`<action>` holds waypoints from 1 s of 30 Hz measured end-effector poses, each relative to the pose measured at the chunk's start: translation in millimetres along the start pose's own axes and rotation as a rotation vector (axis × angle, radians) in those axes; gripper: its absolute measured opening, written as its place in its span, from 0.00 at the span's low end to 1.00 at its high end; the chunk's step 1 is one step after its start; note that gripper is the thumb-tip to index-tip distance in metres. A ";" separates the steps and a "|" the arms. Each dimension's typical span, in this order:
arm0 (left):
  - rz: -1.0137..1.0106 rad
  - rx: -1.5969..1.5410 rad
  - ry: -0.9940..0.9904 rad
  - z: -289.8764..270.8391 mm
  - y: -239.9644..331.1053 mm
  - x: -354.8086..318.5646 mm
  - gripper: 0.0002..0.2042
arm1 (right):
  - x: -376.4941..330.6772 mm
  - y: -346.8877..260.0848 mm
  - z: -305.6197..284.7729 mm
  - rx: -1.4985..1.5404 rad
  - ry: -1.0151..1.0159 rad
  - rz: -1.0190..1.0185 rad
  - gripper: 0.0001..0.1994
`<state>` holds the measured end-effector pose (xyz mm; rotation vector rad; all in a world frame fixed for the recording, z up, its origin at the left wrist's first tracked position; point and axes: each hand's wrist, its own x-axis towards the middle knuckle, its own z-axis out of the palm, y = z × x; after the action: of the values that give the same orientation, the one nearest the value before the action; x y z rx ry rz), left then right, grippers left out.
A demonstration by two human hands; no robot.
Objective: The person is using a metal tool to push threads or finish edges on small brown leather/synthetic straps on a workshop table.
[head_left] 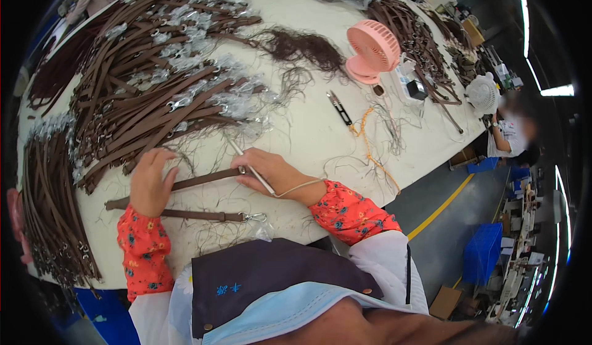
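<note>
Strap (203,180) is seen at nine o'clock from the right hand (269,169), whose grip is closed around a pen (260,180). The left hand's (150,181) grip is parted over the strap; contact cannot be told. At six o'clock, a clipped strap (203,215) is laid on the desk (308,135).

A head-worn fisheye looks down and forward across the counter (308,151) from close above. The left hand (151,181) and right hand (265,171) are near it, with the floor (422,191) farther off at right.
</note>
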<state>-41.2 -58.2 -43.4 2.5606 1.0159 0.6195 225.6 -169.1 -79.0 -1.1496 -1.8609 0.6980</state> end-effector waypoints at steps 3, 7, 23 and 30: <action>0.015 -0.342 -0.094 22.9 43.1 6.0 0.15 | -0.1 -6.7 -5.9 -0.068 -0.002 0.037 0.13; 0.017 -0.521 -0.185 56.6 50.3 3.2 0.15 | -3.0 -10.0 -6.3 -0.068 0.068 0.007 0.17; 0.008 -0.276 -0.053 61.7 67.7 8.7 0.12 | -1.5 -13.5 -14.7 0.515 0.332 0.288 0.14; -0.095 -0.311 -0.062 73.2 63.6 12.4 0.05 | -6.6 -4.9 -19.2 0.883 0.202 0.436 0.18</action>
<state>39.7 -103.3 -74.8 2.2349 0.9324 0.6150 241.5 -176.4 -67.7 -0.9585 -0.9292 1.4039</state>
